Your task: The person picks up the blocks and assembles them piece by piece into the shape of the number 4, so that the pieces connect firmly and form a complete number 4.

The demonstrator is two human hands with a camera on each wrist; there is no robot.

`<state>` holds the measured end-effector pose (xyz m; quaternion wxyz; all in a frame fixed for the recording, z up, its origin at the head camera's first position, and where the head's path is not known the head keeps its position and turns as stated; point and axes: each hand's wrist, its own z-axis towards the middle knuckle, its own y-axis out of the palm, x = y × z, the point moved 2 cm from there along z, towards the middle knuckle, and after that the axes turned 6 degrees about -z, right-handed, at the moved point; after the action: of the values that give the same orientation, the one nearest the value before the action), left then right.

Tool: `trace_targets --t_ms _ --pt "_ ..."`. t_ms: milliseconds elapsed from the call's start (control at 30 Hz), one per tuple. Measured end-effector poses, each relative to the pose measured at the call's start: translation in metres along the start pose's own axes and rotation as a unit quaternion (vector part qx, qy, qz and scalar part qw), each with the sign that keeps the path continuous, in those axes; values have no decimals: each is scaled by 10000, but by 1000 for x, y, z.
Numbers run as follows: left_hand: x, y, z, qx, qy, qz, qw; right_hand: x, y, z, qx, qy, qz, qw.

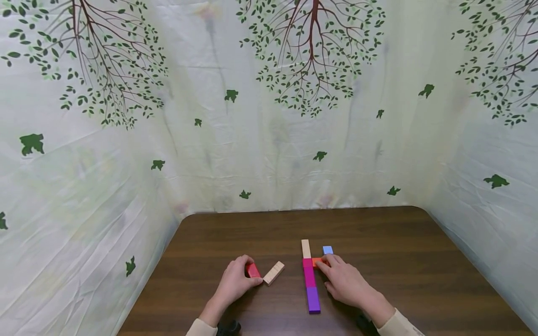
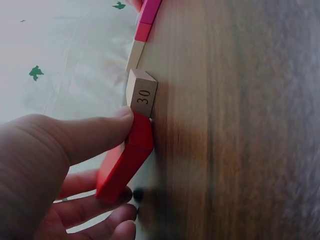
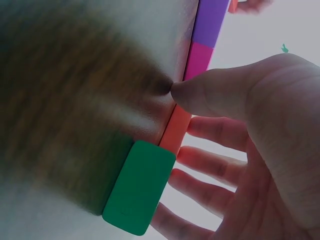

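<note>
Near the table's middle left, my left hand (image 1: 235, 280) pinches a red block (image 2: 125, 160) between thumb and fingers. One end of it meets a plain wooden block (image 2: 142, 97) marked 30, which lies at a slant. My right hand (image 1: 346, 282) reaches over an orange block (image 1: 317, 262) with extended fingertips touching it; the thumb stands apart. That orange block adjoins a line of a plain block (image 1: 306, 248), a magenta stretch (image 1: 309, 275) and a purple block (image 1: 313, 300). In the right wrist view a green block (image 3: 140, 187) meets the orange one's end.
A blue block (image 1: 327, 250) shows just beyond my right hand. The brown wooden table (image 1: 235, 233) has rounded far corners. Pale curtains (image 1: 277, 177) printed with trees and leaves surround it. Dark wrist devices (image 1: 229, 328) show at the bottom.
</note>
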<state>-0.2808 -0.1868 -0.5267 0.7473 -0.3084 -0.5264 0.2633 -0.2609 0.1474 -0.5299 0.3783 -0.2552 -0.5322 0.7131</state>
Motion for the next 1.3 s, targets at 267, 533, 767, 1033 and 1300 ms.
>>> trace_targets --t_ms 267,533,767,1033,1300 --pt "-2 -3 -1 125 -221 -608 9978 -1 -1 0 21 -23 47 10000" --pt "-3 -12 -3 -162 -261 -1361 9902 -1 -2 0 -38 -31 30 10000" --pt "-2 -20 -3 -171 -598 -2168 9742 -2 -3 -1 -126 0 -13 9999" --pt "6 -23 -2 -186 -1028 -3454 9326 -2 -4 -1 -120 35 7 9999" --pt "22 -11 -6 -495 -1390 -4687 8709 -2 -2 0 -176 48 36 9998"
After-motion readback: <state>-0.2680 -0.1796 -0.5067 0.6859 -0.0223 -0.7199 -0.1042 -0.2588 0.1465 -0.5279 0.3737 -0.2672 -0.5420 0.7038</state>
